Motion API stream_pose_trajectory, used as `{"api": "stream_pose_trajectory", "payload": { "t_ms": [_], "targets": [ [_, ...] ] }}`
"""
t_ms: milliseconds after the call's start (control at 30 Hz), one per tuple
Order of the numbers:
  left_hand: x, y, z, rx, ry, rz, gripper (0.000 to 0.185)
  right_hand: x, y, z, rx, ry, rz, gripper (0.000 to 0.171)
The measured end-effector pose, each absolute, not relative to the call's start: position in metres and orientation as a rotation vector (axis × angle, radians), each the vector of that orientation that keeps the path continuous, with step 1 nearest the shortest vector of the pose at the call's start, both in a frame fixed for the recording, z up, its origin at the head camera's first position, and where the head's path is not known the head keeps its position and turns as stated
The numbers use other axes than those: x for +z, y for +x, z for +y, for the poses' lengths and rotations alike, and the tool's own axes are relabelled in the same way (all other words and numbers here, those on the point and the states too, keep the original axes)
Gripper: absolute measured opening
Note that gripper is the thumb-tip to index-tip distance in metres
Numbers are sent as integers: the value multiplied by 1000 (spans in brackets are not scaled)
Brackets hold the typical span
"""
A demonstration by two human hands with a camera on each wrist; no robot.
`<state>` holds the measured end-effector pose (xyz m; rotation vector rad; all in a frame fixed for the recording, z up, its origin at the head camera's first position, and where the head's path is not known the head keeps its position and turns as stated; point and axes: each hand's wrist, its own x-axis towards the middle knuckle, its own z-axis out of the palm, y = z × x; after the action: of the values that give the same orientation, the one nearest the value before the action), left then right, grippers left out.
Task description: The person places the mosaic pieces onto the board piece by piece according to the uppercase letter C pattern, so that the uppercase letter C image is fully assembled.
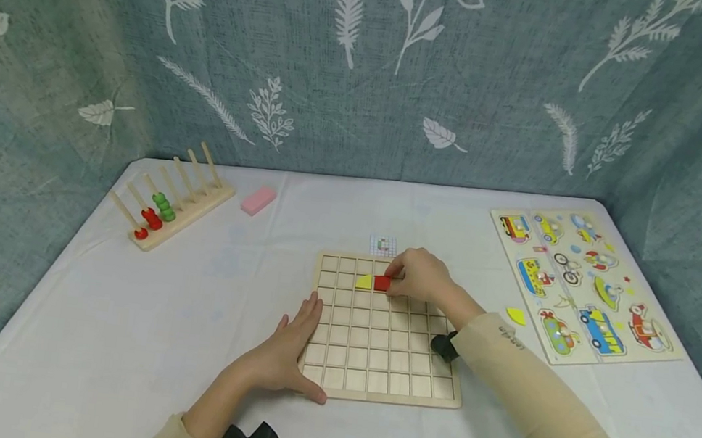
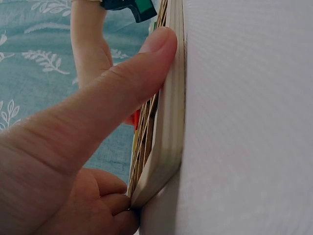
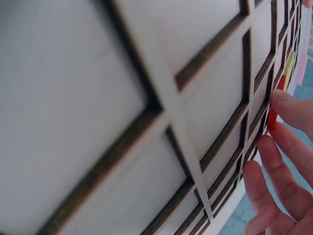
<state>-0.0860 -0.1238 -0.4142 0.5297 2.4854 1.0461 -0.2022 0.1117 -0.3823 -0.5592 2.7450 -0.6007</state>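
Observation:
A wooden grid board [image 1: 381, 369] lies on the white table in front of me. A yellow piece [image 1: 364, 281] and a red square piece [image 1: 382, 283] sit side by side in its second row. My right hand [image 1: 419, 277] pinches the red piece [image 3: 272, 119] with its fingertips [image 3: 286, 105]. My left hand [image 1: 287, 354] rests flat against the board's left edge, thumb [image 2: 122, 83] pressed along the board's rim [image 2: 168, 122] near the front corner, fingers straight.
A small pattern card [image 1: 383, 245] lies just behind the board. A peg rack with red and green beads [image 1: 165, 205] and a pink block [image 1: 258, 200] stand at the back left. A vehicle puzzle board [image 1: 586, 284] lies at the right, a loose yellow piece [image 1: 516, 315] beside it.

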Motion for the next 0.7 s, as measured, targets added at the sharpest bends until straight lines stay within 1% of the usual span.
{"api": "stream_pose_trajectory", "payload": {
  "t_ms": [700],
  "targets": [
    [-413, -83, -121, 1044, 522, 2498, 133, -384, -201, 114, -623, -547, 2751, 28]
  ]
}}
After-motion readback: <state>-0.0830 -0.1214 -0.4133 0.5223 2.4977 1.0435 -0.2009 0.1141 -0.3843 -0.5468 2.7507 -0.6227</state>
